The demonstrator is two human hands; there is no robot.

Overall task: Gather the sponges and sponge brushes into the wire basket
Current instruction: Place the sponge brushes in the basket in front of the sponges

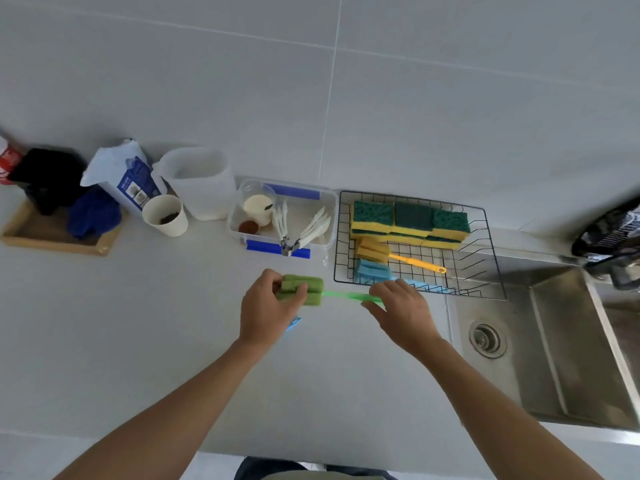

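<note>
Nearest me, my two forearms reach out over the pale surface [145, 323]. My left hand [268, 308] is curled tight around the foam head of the green sponge brush [304, 289], thumb pressed over its near side, fingers wrapped behind. The brush lies sideways, its thin green handle running right to my right hand [401, 310], whose fingers are loosely spread and bent, resting over the handle's end; I cannot tell whether they pinch it or only touch it, since the tip is hidden under them. A small blue scrap [292, 323] peeks out below my left hand, mostly covered, so I cannot say what it is.

Just past my right hand stands the wire basket [491, 244], close to the sink [554, 358] on the right. In its near part lie a blue sponge brush [374, 271], its handle partly hidden by my fingers, and a yellow sponge brush [377, 251] beside it. Along the basket's far side sits a row of yellow sponges with green tops [412, 220], stacked; how many layers is hard to read.

Left of the basket is a clear plastic box [325, 202] with blue clips holding white utensils and a cup. Farther left stand a paper cup [166, 214], a translucent jug [201, 181], a white bag [121, 174] and a wooden tray [41, 237] with dark items, blurred. At the right edge a dark object is cut off.
</note>
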